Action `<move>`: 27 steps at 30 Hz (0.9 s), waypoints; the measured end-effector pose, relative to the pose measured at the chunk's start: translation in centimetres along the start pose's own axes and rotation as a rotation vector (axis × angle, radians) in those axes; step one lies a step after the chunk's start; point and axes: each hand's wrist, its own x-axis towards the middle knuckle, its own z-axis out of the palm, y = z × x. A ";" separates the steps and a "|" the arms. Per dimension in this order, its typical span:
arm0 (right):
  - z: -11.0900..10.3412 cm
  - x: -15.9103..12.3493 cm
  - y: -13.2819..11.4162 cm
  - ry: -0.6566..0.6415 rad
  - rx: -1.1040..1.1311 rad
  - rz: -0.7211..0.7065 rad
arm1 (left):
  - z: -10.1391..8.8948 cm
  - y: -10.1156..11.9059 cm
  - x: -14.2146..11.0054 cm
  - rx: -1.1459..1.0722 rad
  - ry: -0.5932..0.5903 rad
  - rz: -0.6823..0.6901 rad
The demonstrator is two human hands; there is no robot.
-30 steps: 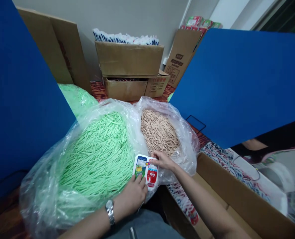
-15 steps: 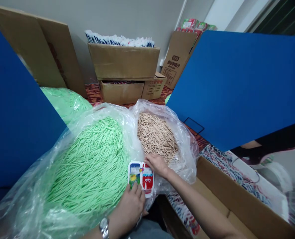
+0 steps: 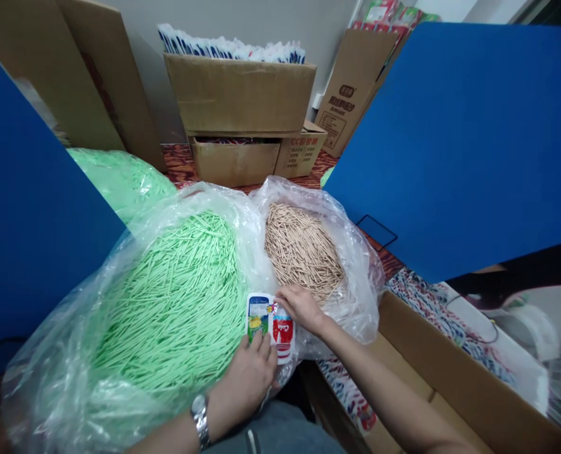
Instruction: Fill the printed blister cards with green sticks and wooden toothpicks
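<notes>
A two-part packet [image 3: 259, 310], one half blue and green with a yellow fruit picture, the other red and marked "Cola", is between my hands. My left hand [image 3: 254, 369], a silver watch on its wrist, grips the packet's lower left side. At the upper edge of the red half, the fingers of my right hand [image 3: 303, 308] are bent and pinched together, covering part of it. Left of the packet a clear plastic bag holds many thin green sticks [image 3: 180, 302]. Just beyond my right hand, another clear bag holds thin light-brown sticks [image 3: 303, 249].
An open cardboard box [image 3: 469, 384] lies at my right, beside many striped packets [image 3: 417, 302]. Blue boards [image 3: 474, 151] stand on both sides. Ahead, a carton full of white-and-blue packets [image 3: 242, 94] rests on a lower carton [image 3: 237, 161].
The camera has tilted down a little, so the boxes sit higher in view. My right fingers now reach slightly further over the red half. Both hands stay at the packet.
</notes>
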 end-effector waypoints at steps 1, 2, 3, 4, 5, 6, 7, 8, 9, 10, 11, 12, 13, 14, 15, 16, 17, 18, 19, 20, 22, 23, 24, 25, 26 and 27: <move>-0.1 0.0 -0.2 0.022 -0.039 -0.011 | -0.2 -0.1 0.0 -0.018 0.002 -0.007; -0.3 0.0 -0.5 0.044 -0.060 -0.021 | -0.4 -0.2 0.0 -0.043 0.010 -0.011; -0.7 0.0 -0.7 0.063 -0.057 -0.026 | -0.6 -0.4 -0.1 -0.076 0.026 -0.013; -1.1 0.0 -1.0 0.075 -0.032 -0.024 | -0.7 -0.6 -0.1 -0.117 0.056 -0.011; -1.5 0.0 -1.3 0.077 0.011 -0.013 | -0.7 -0.9 -0.2 -0.165 0.101 -0.004; -2.0 0.0 -1.5 0.072 0.060 0.006 | -0.6 -1.3 -0.3 -0.217 0.170 0.000; -2.5 0.0 -1.7 0.067 0.106 0.032 | -0.5 -1.6 -0.5 -0.270 0.264 -0.007; -3.0 0.0 -1.9 0.066 0.141 0.057 | -0.5 -2.0 -0.5 -0.322 0.371 -0.032; -3.4 0.0 -2.2 0.072 0.164 0.078 | -0.4 -2.3 -0.6 -0.374 0.475 -0.080; -3.9 0.1 -2.5 0.079 0.179 0.091 | -0.5 -2.6 -0.6 -0.431 0.561 -0.145; -4.3 0.1 -3.0 0.081 0.194 0.096 | -0.5 -2.9 -0.5 -0.497 0.613 -0.219; -4.6 0.3 -3.6 0.069 0.221 0.091 | -0.7 -3.1 -0.3 -0.577 0.631 -0.289; -4.9 0.4 -4.2 0.044 0.265 0.074 | -0.9 -3.3 -0.1 -0.674 0.621 -0.344; -5.2 0.6 -5.0 0.008 0.322 0.049 | -1.2 -3.5 0.2 -0.786 0.605 -0.380; -5.4 0.8 -5.7 -0.032 0.391 0.019 | -1.5 -3.5 0.5 -0.912 0.591 -0.390; -5.5 1.0 -6.4 -0.067 0.462 -0.008 | -1.8 -3.6 0.8 -1.045 0.585 -0.383; -5.5 1.2 -6.9 -0.085 0.533 -0.026 | -2.2 -3.6 1.0 -1.179 0.577 -0.369; -5.4 1.4 -7.2 -0.081 0.604 -0.030 | -2.5 -3.5 1.2 -1.307 0.564 -0.358; -5.2 1.6 -7.4 -0.061 0.681 -0.019 | -2.9 -3.4 1.3 -1.416 0.548 -0.358; -4.9 1.7 -7.4 -0.037 0.764 0.006 | -3.2 -3.4 1.3 -1.498 0.537 -0.374; -4.3 1.7 -6.9 -0.022 0.936 0.091 | -3.8 -3.4 1.2 -1.567 0.550 -0.440; -4.1 1.7 -6.6 -0.045 1.008 0.136 | -4.0 -3.5 1.1 -1.563 0.569 -0.470; -3.9 1.6 -6.3 -0.083 1.065 0.178 | -4.1 -3.8 1.0 -1.537 0.590 -0.493; -3.7 1.5 -6.0 -0.117 1.101 0.211 | -4.1 -4.0 0.9 -1.488 0.617 -0.514; -3.7 1.4 -5.8 -0.132 1.110 0.233 | -3.9 -4.4 0.8 -1.415 0.652 -0.537; -3.8 1.3 -5.7 -0.114 1.089 0.248 | -3.7 -4.7 0.7 -1.315 0.692 -0.564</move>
